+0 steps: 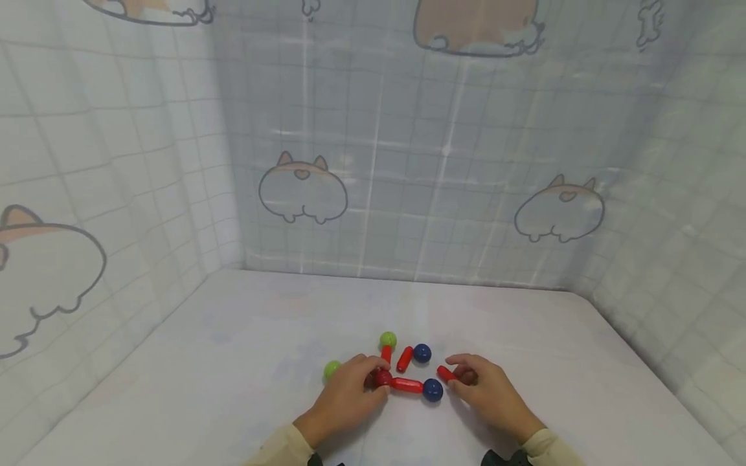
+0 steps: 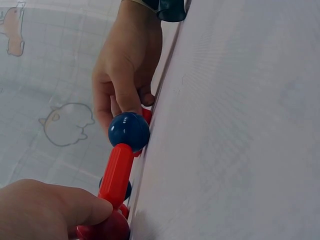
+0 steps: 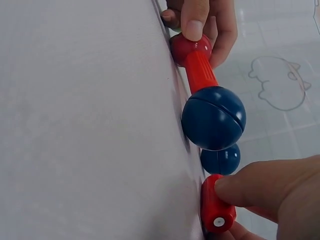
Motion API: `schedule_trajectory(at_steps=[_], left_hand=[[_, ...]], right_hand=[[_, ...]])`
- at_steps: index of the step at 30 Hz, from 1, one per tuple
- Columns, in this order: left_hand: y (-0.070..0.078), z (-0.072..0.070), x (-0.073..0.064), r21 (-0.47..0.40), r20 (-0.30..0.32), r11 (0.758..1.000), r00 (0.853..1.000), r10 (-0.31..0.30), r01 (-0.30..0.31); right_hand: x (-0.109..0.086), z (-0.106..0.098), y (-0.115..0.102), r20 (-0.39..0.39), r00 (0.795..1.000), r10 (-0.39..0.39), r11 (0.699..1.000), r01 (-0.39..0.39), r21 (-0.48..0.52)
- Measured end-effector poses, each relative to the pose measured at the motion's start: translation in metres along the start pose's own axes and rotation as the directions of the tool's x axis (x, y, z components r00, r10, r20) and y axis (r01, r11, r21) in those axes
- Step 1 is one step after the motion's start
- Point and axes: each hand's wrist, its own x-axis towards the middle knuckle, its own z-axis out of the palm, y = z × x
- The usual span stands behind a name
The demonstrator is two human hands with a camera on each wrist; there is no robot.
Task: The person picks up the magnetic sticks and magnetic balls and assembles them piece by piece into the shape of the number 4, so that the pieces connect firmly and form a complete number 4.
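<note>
My left hand (image 1: 351,393) grips a dark red ball (image 1: 383,378) between thumb and fingers. From this ball a red rod (image 1: 407,386) runs right to a blue ball (image 1: 433,390), and another red rod (image 1: 386,353) reaches back to a green ball (image 1: 388,340). Thumb and fingers of my right hand (image 1: 486,393) pinch a loose red rod (image 3: 218,207), just right of the blue ball and apart from it. A pale round end shows on that rod in the right wrist view. Beyond the left hand sits a second green ball (image 1: 331,370), partly hidden.
Behind the joined rods, a red rod (image 1: 405,359) lies on the white tabletop (image 1: 262,323), its far end against a second blue ball (image 1: 422,353). Sheets with a grid and cartoon animals (image 1: 303,194) hang at the back and both sides.
</note>
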Motion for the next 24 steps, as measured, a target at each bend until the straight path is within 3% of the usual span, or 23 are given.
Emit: schedule_trajectory(at_steps=[15,24], left_hand=[[-0.0016,0.0043,0.0002,-0.003,-0.020,1.000,1.000,0.007,-0.007],[0.0015,0.0026,-0.0015,-0.012,-0.018,1.000,1.000,0.014,-0.015]], right_hand=[[-0.0025,0.0024,-0.0010,0.022,0.998,-0.055,0.990,0.058,-0.126],[-0.0017,0.0046,-0.0001,-0.045,0.999,0.021,0.998,-0.024,-0.059]])
